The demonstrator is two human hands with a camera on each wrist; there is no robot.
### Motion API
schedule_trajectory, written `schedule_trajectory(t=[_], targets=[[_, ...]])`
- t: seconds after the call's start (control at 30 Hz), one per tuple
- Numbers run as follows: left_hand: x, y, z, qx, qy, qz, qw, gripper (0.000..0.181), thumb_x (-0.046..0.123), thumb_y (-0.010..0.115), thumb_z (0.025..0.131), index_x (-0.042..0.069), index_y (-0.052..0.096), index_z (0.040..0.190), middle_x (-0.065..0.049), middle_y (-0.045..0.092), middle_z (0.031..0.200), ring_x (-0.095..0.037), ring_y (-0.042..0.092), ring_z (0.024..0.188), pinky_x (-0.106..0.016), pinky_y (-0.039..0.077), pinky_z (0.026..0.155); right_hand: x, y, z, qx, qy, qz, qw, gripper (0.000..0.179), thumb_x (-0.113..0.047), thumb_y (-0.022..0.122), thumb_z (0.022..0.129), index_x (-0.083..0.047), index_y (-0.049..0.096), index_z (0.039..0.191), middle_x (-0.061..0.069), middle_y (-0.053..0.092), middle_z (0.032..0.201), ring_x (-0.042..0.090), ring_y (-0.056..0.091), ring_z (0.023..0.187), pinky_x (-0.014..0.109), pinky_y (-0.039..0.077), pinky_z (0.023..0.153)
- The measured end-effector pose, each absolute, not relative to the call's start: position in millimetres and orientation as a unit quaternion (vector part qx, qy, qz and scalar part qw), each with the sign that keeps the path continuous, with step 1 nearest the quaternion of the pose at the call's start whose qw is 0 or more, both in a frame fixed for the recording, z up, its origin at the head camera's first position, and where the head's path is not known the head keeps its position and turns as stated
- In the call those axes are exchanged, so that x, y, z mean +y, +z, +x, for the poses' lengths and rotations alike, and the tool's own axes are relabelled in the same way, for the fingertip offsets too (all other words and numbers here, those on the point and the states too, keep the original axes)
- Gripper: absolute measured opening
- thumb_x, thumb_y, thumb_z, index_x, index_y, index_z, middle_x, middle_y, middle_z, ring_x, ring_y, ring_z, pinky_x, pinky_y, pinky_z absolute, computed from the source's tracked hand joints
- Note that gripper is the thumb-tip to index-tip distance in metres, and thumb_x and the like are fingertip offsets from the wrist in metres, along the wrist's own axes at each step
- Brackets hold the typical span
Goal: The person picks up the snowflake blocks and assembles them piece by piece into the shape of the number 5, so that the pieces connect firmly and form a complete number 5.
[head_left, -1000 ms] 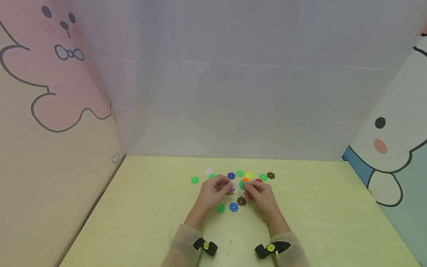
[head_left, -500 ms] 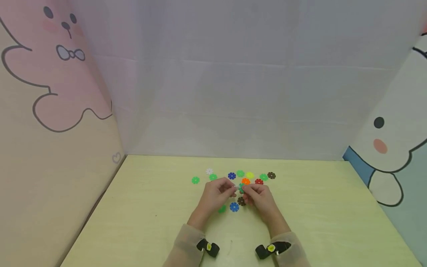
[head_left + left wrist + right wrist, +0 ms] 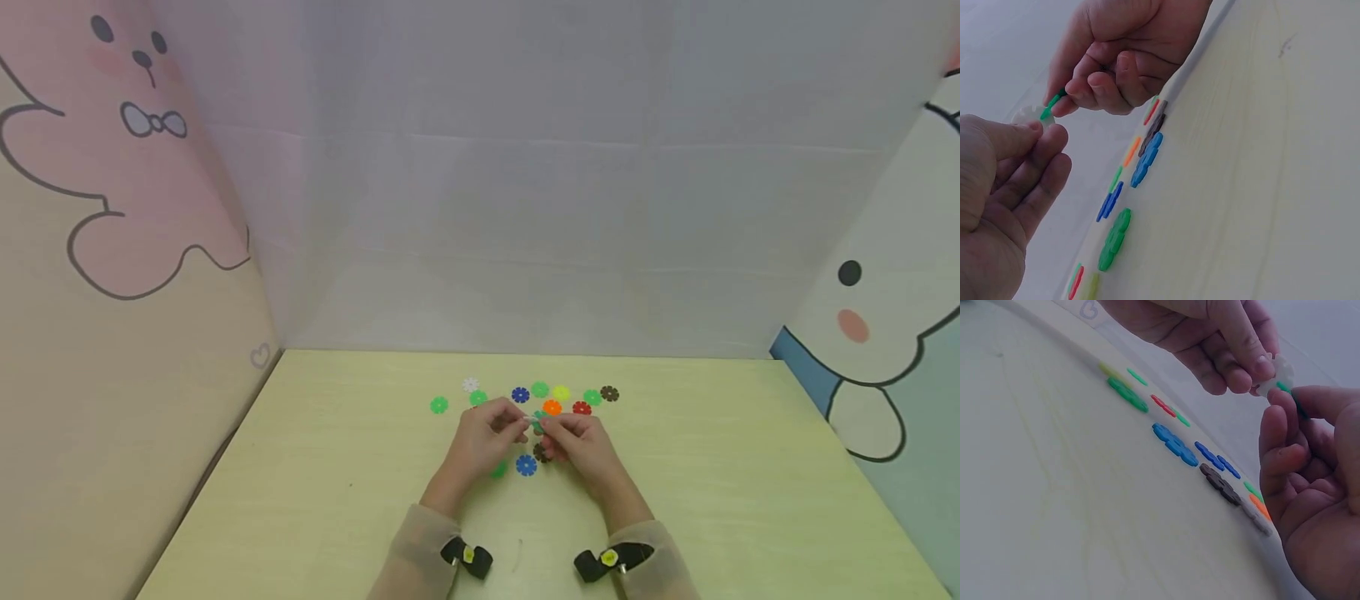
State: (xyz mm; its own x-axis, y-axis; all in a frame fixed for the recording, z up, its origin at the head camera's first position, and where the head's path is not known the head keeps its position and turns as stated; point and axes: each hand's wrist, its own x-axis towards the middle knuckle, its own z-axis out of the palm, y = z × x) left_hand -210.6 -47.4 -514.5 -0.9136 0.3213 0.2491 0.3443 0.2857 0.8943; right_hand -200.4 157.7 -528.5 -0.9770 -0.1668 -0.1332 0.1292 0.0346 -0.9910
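Head view: soft, even light; table (image 3: 750, 467) brighter than the greyish curtain (image 3: 570, 233); discs (image 3: 527, 465) slightly soft in detail. Wrist views: dimmer, cool, low contrast; right hand (image 3: 1319, 484) in shade, table's edge looks bowed.

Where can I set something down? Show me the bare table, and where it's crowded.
Broad patches of table lie bare: left of the left sleeve and leftmost green disc, bar a dark speck; right of the right sleeve and far brown disc. The middle is crowded, with discs beyond and between the left hand and right hand.
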Motion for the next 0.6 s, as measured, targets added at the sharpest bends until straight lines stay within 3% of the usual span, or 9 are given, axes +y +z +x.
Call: schedule_trajectory(t=[0.23, 0.43, 0.6], targets=[[-53.6, -516.3, -212.4, -0.797, -0.589, -0.132, -0.027, 0.009, 0.031, 0.069, 0.098, 0.022, 0.069, 0.103, -0.012, 0.077, 0.100, -0.010, 0.075, 0.079, -0.022, 0.059, 0.074, 166.1, -524.7, -201.8, 0.801, -0.589, -0.031, 0.103, 0.038, -0.044, 0.066, 0.098, -0.007, 0.076, 0.102, 0.007, 0.071, 0.083, 0.018, 0.062, 0.072, 0.022, 0.050, 0.063], [-61.0, -524.1, -217.8, -0.777, -0.619, -0.086, -0.072, 0.017, 0.031, 0.070, 0.097, 0.016, 0.067, 0.107, -0.012, 0.075, 0.097, -0.015, 0.075, 0.078, -0.026, 0.061, 0.076, 180.3, -524.7, -200.2, 0.847, -0.520, -0.062, 0.091, 0.020, -0.033, 0.077, 0.091, -0.018, 0.075, 0.105, 0.003, 0.073, 0.093, 0.018, 0.063, 0.080, 0.023, 0.052, 0.068], [-65.6, -533.2, -223.4, -0.755, -0.643, -0.072, -0.105, 0.020, 0.027, 0.072, 0.096, 0.011, 0.067, 0.107, -0.014, 0.074, 0.096, -0.017, 0.075, 0.075, -0.029, 0.062, 0.074, 187.4, -528.0, -199.9, 0.864, -0.487, -0.090, 0.092, 0.026, -0.029, 0.085, 0.083, -0.025, 0.076, 0.107, 0.001, 0.067, 0.096, 0.016, 0.060, 0.081, 0.024, 0.050, 0.070]])
